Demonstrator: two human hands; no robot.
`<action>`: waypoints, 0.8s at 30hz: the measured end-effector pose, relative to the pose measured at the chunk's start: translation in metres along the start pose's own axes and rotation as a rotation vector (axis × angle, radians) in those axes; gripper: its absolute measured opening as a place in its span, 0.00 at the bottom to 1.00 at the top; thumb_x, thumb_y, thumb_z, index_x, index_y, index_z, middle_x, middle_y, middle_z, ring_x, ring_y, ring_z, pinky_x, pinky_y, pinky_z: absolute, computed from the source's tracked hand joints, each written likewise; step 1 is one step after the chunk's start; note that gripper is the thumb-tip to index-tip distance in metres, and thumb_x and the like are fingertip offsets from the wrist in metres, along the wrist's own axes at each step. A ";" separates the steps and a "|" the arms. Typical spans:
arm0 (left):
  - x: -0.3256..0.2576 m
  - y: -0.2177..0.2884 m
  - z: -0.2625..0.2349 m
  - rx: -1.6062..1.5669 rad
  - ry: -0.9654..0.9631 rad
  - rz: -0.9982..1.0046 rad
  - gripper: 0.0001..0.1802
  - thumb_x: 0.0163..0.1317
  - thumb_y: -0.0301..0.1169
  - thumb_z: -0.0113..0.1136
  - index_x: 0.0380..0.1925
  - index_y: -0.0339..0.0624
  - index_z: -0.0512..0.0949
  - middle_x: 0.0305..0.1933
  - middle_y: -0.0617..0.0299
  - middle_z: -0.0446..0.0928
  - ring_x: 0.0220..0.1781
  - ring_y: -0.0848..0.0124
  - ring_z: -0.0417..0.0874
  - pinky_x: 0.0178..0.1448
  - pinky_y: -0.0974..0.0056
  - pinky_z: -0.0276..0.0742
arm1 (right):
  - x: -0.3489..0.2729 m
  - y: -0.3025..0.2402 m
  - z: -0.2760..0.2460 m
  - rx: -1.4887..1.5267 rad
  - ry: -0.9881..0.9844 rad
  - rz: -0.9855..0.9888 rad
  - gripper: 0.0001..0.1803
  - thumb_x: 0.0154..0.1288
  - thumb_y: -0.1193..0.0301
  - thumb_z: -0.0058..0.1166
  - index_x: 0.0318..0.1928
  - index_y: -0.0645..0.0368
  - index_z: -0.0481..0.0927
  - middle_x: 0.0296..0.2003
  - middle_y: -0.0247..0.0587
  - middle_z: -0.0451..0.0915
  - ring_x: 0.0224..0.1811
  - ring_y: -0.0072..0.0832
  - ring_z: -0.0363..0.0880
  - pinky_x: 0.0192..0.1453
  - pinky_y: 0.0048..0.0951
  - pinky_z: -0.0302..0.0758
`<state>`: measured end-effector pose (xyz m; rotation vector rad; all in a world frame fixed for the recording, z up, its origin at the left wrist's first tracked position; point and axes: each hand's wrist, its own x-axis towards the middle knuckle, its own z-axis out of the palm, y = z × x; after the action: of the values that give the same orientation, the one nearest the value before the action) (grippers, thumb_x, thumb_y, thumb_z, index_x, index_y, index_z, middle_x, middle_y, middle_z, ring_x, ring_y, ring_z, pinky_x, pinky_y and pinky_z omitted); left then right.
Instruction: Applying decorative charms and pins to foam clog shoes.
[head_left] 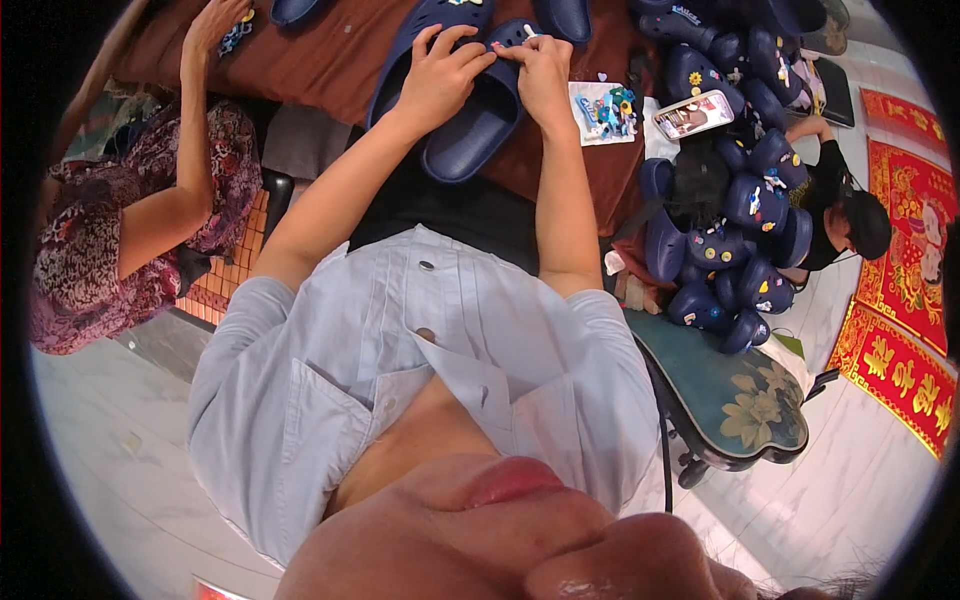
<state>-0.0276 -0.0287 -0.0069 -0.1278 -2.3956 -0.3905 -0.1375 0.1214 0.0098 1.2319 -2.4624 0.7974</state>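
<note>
A navy slip-on clog (462, 150) lies at the table's near edge, its open heel toward me. My left hand (440, 80) is closed at its left side, fingertips bent onto the upper. On the other side my right hand (543, 78) grips the clog's front, thumb against the upper. Small pink and white bits show by the right fingertips, too small to name surely. A second navy clog (405, 45) lies beside it, partly behind my left hand. Right of my right hand is a clear packet (590, 120) with several colourful shoe charms (624, 108).
A brown cloth (330, 55) covers the table. Navy clogs with charms (755, 200) are piled at the right, next to a lit phone (693, 115). Another person's hand (218, 22) holds small charms at the left. A person in black (850, 220) sits beyond the pile. A padded stool (730, 385) stands at right.
</note>
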 end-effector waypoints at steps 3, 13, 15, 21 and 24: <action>-0.001 -0.001 0.002 0.018 0.021 -0.001 0.26 0.43 0.23 0.66 0.47 0.53 0.82 0.50 0.72 0.79 0.65 0.68 0.71 0.71 0.51 0.53 | -0.001 -0.004 0.001 0.037 0.018 0.031 0.11 0.61 0.75 0.57 0.38 0.48 0.90 0.37 0.42 0.77 0.47 0.42 0.70 0.55 0.39 0.69; 0.000 -0.001 -0.002 0.028 0.020 0.005 0.26 0.45 0.23 0.65 0.48 0.53 0.82 0.51 0.72 0.79 0.65 0.68 0.71 0.70 0.51 0.55 | -0.041 -0.010 -0.011 0.154 0.384 0.089 0.09 0.51 0.83 0.53 0.30 0.58 0.84 0.35 0.41 0.79 0.46 0.42 0.72 0.54 0.40 0.69; 0.001 0.001 -0.003 0.031 0.020 0.017 0.26 0.45 0.23 0.65 0.48 0.53 0.82 0.51 0.72 0.79 0.65 0.68 0.71 0.70 0.51 0.55 | -0.063 0.001 -0.021 0.116 0.411 0.164 0.09 0.52 0.83 0.53 0.31 0.60 0.84 0.35 0.42 0.80 0.46 0.42 0.73 0.55 0.40 0.69; 0.002 0.000 -0.006 0.042 0.005 0.018 0.26 0.45 0.23 0.65 0.49 0.53 0.82 0.51 0.71 0.79 0.65 0.67 0.70 0.70 0.51 0.55 | -0.128 0.062 -0.048 -0.163 0.472 0.431 0.09 0.56 0.81 0.53 0.37 0.61 0.84 0.38 0.45 0.81 0.46 0.45 0.74 0.54 0.43 0.68; 0.004 0.001 -0.006 0.049 0.009 0.023 0.25 0.48 0.24 0.65 0.49 0.53 0.82 0.51 0.70 0.79 0.65 0.66 0.70 0.69 0.52 0.55 | -0.137 0.090 -0.071 -0.286 0.476 0.544 0.12 0.56 0.83 0.51 0.40 0.64 0.84 0.39 0.48 0.81 0.46 0.45 0.75 0.55 0.43 0.67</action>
<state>-0.0268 -0.0295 0.0004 -0.1312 -2.3908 -0.3200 -0.1275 0.2953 -0.0286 0.2255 -2.3945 0.7171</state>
